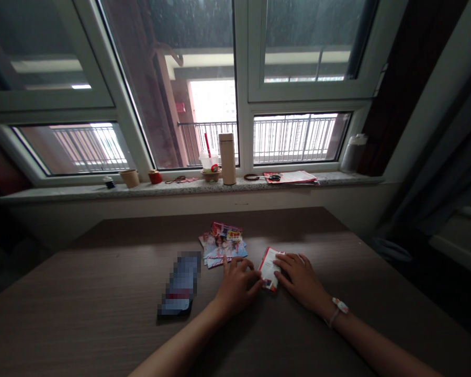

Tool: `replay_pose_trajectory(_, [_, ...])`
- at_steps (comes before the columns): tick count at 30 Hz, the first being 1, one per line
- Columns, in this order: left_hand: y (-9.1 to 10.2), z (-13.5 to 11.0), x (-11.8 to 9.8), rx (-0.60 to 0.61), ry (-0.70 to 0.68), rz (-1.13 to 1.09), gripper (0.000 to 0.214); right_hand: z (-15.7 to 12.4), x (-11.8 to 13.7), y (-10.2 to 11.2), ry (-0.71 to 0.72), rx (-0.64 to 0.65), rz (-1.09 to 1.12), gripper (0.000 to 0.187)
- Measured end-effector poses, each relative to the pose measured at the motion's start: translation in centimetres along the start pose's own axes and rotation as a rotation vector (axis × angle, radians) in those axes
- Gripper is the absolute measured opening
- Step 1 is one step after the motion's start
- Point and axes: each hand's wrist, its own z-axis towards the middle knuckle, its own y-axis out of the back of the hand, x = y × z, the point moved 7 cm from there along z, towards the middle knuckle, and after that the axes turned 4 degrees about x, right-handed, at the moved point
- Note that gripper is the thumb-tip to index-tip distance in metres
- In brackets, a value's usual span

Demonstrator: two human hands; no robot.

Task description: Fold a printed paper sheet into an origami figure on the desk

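Note:
A small white packet with red edging (269,266) lies on the brown wooden table (102,283). My right hand (300,277) rests on its right side with fingers curled over the packet. Touching its left edge is my left hand (237,285), fingers bent and pressed down on the table. Just beyond my left hand sits a loose pile of colourful printed cards or packets (223,244). A dark phone (180,285) lies flat to the left of my left hand. A white band circles my right wrist.
A stone windowsill (337,179) runs behind the table, bearing a tall beige flask (227,158), a drink cup with a red straw (209,159), a paper cup (130,178), a small red jar (155,177), scissors on red papers (288,177) and a grey jug (353,153).

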Motion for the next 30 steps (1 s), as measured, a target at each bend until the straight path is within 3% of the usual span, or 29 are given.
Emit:
replay_pose_trajectory(11, [-0.2, 0.3, 0.8, 0.012, 0.035, 0.002, 0.022, 0.4, -0.6, -1.4, -0.029, 0.206, 0.147, 0.044])
replay_pose_trajectory(30, [-0.3, 0.4, 1.3, 0.011, 0.077, -0.029, 0.025, 0.4, -0.5, -1.8, -0.006, 0.212, 0.109, 0.045])
